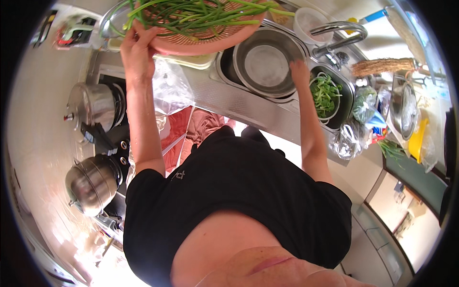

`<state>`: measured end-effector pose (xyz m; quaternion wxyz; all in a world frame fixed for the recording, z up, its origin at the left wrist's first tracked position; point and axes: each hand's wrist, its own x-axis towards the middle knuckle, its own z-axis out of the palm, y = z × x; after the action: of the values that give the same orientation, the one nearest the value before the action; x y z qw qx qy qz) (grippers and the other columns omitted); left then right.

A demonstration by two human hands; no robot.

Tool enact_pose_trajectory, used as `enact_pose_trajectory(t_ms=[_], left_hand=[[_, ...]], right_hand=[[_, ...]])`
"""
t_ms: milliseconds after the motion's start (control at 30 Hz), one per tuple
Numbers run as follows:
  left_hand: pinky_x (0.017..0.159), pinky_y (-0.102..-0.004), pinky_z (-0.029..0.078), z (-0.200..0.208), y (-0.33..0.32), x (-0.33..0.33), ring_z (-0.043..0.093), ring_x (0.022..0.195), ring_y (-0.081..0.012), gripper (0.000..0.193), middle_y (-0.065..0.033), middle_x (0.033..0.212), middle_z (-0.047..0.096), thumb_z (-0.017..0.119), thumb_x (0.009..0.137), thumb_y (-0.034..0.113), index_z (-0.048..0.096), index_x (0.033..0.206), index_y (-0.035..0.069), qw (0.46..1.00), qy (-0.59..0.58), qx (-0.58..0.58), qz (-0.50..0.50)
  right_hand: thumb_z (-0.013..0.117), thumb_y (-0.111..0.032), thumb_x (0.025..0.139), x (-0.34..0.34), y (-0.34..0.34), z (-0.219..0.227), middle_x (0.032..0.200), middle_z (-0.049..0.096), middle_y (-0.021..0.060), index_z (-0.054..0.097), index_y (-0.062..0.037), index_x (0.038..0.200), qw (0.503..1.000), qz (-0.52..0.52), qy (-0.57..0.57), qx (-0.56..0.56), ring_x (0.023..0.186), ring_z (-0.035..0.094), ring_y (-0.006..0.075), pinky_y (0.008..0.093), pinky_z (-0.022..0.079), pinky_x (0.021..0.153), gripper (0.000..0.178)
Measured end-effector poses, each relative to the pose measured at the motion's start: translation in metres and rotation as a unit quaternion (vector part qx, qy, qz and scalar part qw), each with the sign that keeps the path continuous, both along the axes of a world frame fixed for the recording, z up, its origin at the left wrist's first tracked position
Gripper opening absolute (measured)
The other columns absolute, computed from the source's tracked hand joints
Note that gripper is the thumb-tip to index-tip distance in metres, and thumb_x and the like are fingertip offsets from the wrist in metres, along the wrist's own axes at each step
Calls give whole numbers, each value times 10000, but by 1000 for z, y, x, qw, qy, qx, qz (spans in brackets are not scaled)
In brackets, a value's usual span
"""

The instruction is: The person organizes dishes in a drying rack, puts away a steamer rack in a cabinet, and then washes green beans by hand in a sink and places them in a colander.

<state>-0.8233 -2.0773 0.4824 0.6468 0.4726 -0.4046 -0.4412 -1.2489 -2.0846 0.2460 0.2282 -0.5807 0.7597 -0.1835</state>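
Note:
My left hand point(137, 45) grips the rim of a pink colander point(205, 44) and holds it up over the counter beside the sink. Long green stalks point(191, 14) lie heaped in it. My right hand point(300, 71) rests on the right rim of a large steel bowl point(265, 64) sitting in the sink, fingers curled over the edge. The bowl looks empty. Just right of that hand, a dark basin point(346, 103) holds a small strainer of cut greens point(325, 95).
A chrome tap point(339, 32) arches over the sink, with a white tub point(308, 21) behind it. Two steel pots point(93, 103) point(93, 182) stand on the stove at left. A clear plastic bag point(169, 88) lies on the counter. Bags, a brush point(382, 67) and a pot crowd the right.

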Motion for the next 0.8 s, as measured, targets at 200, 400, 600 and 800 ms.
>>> enact_pose_trajectory(t_ms=[200,400,600,800], left_hand=[[700,-283,499,16,3,-22,599,842,-177,340,-122,1004,591,573,813,-31,488,1138,-79,1000,0,20,-24],[816,-288,462,17,2,-51,566,950,-177,397,-129,1079,569,577,808,-38,464,1183,-94,999,-6,22,-32],[704,-283,471,23,0,-73,570,885,-167,406,-118,1040,570,598,794,-18,470,1170,-101,999,-22,16,-25],[537,-279,485,23,-1,-83,588,742,-161,386,-109,944,590,622,781,7,499,1133,-93,999,-28,6,-22]], right_hand=[[613,-213,758,-8,70,-37,1159,466,292,458,15,1177,983,-171,3,61,1087,411,487,497,354,932,501],[585,-144,776,4,71,-4,1046,549,178,532,-33,1121,987,-52,122,-90,959,504,361,428,417,850,366],[619,-353,785,26,102,-16,946,618,135,616,-49,977,926,327,49,-180,937,557,296,407,422,833,361],[647,-459,724,24,89,-30,814,629,130,638,-71,920,913,402,60,-36,885,576,297,396,425,810,435]])
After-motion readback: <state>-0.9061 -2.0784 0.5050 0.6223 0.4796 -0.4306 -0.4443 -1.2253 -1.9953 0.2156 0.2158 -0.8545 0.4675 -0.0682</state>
